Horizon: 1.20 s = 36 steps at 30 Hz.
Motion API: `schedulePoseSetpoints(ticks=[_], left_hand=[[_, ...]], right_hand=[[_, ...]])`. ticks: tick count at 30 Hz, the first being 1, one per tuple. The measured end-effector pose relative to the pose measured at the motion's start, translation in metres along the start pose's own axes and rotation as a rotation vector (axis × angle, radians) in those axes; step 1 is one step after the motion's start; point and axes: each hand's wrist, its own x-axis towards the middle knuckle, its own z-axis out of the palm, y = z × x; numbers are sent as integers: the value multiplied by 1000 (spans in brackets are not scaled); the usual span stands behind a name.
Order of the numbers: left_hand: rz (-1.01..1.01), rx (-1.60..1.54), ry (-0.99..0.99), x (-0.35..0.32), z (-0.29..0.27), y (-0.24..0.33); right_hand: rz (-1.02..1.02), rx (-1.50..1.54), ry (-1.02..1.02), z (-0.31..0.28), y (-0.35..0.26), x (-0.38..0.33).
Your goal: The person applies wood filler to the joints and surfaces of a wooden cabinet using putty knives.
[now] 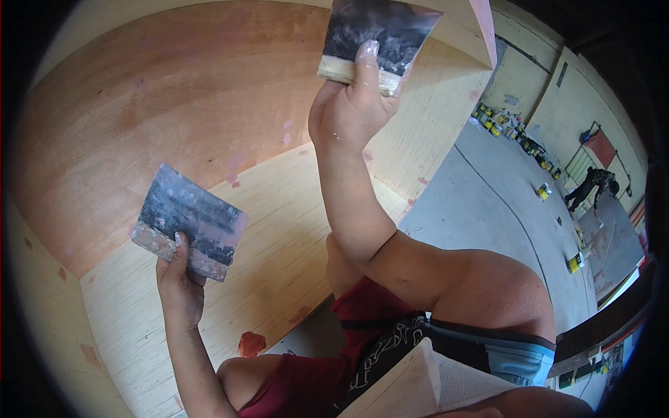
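Observation:
My left hand (181, 296) is closed around the handle strip of a wide putty spreader (187, 209), its thumb lying on the near face. This spreader has a dark, smeared blade and stands tilted in front of the plywood. Raised high, my right hand (354, 120) grips a second putty spreader (348, 35) with a pale handle strip and a black, white-smeared blade. Its thumb presses on the blade and has whitish filler on it. Whether that blade touches the upper wooden edge, I cannot tell.
A large plywood box structure surrounds both hands, with a reddish back panel (167, 90) and a paler lower panel (272, 244). Pinkish filler patches dot it, including a dark red one (251, 344). At right, a person (592, 187) bends over a board; several cans (496, 130) line the wall.

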Motion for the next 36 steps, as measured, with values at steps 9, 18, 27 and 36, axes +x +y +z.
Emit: schedulePoseSetpoints(ticks=[9, 18, 27, 36], left_hand=[[-54, 5, 21, 0, 7, 4], [23, -80, 14, 6, -23, -15], [-53, -104, -22, 14, -22, -16], [-31, -32, -1, 15, -9, -14]], right_hand=[[-362, -5, -294, 54, 5, -5], [138, -48, 138, -82, 16, 29], [-234, -47, 66, -80, -5, 71], [-215, -121, 124, -47, 3, 73]])
